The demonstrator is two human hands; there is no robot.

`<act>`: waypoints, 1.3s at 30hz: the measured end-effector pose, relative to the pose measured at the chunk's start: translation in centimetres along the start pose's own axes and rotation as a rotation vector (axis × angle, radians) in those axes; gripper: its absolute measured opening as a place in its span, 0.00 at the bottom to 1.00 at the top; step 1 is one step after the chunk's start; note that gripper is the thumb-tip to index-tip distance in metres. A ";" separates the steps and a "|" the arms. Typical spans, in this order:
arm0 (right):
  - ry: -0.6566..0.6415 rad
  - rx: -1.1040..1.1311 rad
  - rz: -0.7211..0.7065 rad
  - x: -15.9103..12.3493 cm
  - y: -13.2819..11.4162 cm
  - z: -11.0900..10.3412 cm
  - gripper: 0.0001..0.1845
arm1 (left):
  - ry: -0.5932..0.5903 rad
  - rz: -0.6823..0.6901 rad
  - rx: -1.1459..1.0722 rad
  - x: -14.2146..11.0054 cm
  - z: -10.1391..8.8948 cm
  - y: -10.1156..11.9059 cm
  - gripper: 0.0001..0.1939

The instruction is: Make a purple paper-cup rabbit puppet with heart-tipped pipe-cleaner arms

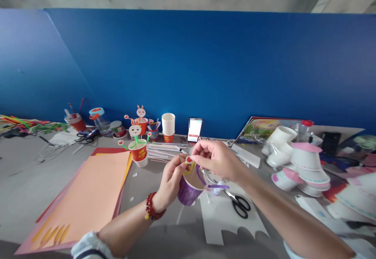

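My left hand point(172, 176), with a red bead bracelet on the wrist, is closed at the rim of a purple paper cup point(188, 193) held tilted above the table. Just above the rim is a small round white paper piece point(188, 160) with a red centre, at the top of a yellow strip point(190, 169). The fingers of my right hand point(216, 158) pinch this round piece from the right, close to my left thumb. A purple strip point(219, 187) sticks out of the cup to the right. Black-handled scissors point(241, 206) lie on white cut paper point(216, 221).
Coloured paper sheets point(88, 192) lie at the left. Behind stand red cups with rabbit figures point(138, 149), stacked white cups point(168, 124) and a phone point(194, 129). White paper-cup models point(307, 165) crowd the right side. A blue partition point(188, 63) closes off the back.
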State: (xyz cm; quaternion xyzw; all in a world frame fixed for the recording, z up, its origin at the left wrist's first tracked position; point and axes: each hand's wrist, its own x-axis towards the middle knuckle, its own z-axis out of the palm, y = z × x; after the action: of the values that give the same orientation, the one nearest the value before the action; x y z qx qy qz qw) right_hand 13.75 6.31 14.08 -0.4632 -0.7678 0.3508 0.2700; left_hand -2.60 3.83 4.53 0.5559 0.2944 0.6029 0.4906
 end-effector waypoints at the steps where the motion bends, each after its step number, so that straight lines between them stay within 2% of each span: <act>1: 0.007 -0.012 -0.007 0.0 0.0 0.1 0.04 | -0.001 0.001 0.002 0.0 0.0 0.0 0.12; 9: 0.068 -0.154 -0.088 -0.4 -0.5 0.3 0.04 | 0.010 -0.014 -0.015 0.0 0.1 -0.1 0.13; 20: 0.055 -0.325 -0.074 -0.9 -1.8 0.7 0.04 | 0.003 -0.007 -0.021 0.0 0.2 -0.1 0.13; 32: 0.021 -0.312 -0.116 -0.8 -1.4 0.5 0.06 | -0.009 0.027 0.063 -0.1 0.1 0.0 0.14; 39: 0.002 -0.320 -0.087 -0.9 -2.0 0.2 0.03 | -0.020 0.042 0.110 -0.2 0.0 0.1 0.14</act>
State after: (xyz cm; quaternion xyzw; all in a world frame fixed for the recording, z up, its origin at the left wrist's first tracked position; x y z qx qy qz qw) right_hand 12.94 4.82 15.50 -0.4669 -0.8330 0.2113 0.2085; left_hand -2.70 3.65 4.55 0.5941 0.3105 0.5905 0.4494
